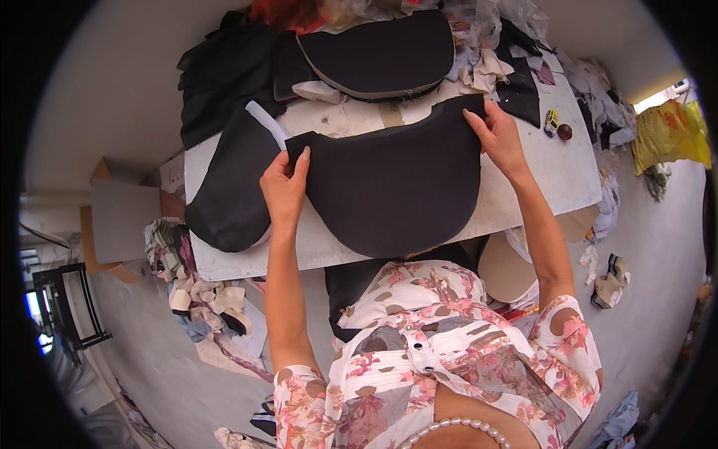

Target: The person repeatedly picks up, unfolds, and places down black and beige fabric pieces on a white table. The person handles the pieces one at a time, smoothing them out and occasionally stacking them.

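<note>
The black fabric panel (389,187) lies flat on the white worktop (538,172), its rounded lower edge hanging just over the near rim. It looks light and limp (likely to sag or fold if lifted by one corner), so its two upper corners seem the best hold. The left hand (283,191) pinches the left corner with closed fingers; the right hand (499,138) grips the right one. Beyond lie stacked dark panels (378,52) and scraps.

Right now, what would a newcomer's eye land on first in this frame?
The large black curved fabric piece in the middle of the white table, gripped at its upper corners by the left hand and right hand. Next, the stack of similar black pieces at the far edge, and the fabric scraps littering the floor on the left.
</note>
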Demonstrator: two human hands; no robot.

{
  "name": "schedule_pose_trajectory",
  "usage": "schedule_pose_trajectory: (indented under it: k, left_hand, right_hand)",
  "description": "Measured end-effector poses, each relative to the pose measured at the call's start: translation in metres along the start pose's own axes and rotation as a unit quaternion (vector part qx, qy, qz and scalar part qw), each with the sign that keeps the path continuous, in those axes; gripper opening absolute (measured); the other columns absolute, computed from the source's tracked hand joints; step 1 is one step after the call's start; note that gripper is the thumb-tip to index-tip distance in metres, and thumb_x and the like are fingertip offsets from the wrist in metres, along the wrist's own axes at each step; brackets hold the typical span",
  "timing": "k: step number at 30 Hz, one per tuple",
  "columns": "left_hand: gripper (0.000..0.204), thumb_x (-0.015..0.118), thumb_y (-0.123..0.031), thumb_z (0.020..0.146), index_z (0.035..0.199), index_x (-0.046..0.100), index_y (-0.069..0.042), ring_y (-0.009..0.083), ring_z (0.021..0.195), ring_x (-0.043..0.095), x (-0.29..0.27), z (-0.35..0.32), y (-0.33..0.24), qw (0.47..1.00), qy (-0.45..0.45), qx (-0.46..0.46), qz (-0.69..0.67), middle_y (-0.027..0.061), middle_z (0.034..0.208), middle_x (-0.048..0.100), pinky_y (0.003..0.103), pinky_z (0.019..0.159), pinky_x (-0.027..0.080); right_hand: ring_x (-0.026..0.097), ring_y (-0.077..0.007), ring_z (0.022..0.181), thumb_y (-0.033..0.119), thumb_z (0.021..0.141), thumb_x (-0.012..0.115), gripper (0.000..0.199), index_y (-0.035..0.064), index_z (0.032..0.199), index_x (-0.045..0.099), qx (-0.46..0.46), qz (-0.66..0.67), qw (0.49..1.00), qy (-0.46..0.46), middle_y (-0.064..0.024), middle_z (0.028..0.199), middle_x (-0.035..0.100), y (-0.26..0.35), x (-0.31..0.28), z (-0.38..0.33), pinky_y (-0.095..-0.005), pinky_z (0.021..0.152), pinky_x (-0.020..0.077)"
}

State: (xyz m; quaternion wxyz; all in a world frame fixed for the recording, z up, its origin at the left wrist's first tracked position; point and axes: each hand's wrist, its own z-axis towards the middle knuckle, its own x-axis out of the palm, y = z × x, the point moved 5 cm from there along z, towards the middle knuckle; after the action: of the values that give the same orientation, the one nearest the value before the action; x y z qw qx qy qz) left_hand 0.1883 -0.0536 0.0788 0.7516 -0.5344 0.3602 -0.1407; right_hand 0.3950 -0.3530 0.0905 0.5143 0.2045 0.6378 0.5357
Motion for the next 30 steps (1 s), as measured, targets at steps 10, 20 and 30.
schedule_pose_trajectory:
  k: [10, 20, 30]
  left_hand:
    - [0.029, 0.074, -0.026, 0.086, 0.089, 0.062, 0.000, 0.0024, 0.051, 0.037, -0.003, 0.003, 0.017, 0.997, 0.002, -0.054, 0.047, -0.0047, 0.054, 0.045, 0.022, 0.049, 0.032]
    - [0.056, 0.063, -0.041, 0.089, 0.138, 0.051, -0.019, 0.0381, 0.144, 0.019, 0.025, -0.035, -0.044, 0.909, 0.125, 0.253, 0.308, 0.0142, 0.154, 0.030, 0.056, 0.114, 0.013]
    - [0.059, 0.062, -0.046, 0.088, 0.140, 0.050, -0.022, 0.0387, 0.145, 0.015, 0.031, -0.038, -0.019, 0.920, 0.142, 0.217, 0.293, 0.0133, 0.156, 0.024, 0.064, 0.111, 0.011]
  right_hand:
    - [0.056, -0.0256, 0.054, 0.026, 0.088, 0.069, 0.027, 0.0023, 0.095, 0.058, -0.089, -0.181, 0.976, -0.080, -0.0112, 0.063, 0.059, -0.001, 0.004, 0.002, -0.0350, 0.053, 0.0429]
    - [0.021, -0.0386, 0.142, 0.052, 0.089, 0.057, 0.067, 0.0180, 0.144, 0.041, -0.284, -0.360, 0.887, 0.060, -0.0178, 0.152, 0.030, 0.067, 0.047, -0.047, -0.0553, 0.114, 0.0145]
    - [0.018, -0.0368, 0.144, 0.050, 0.092, 0.052, 0.065, 0.0168, 0.146, 0.040, -0.256, -0.413, 0.861, 0.152, -0.0183, 0.152, 0.029, 0.042, 0.068, -0.041, -0.0526, 0.117, 0.0066]
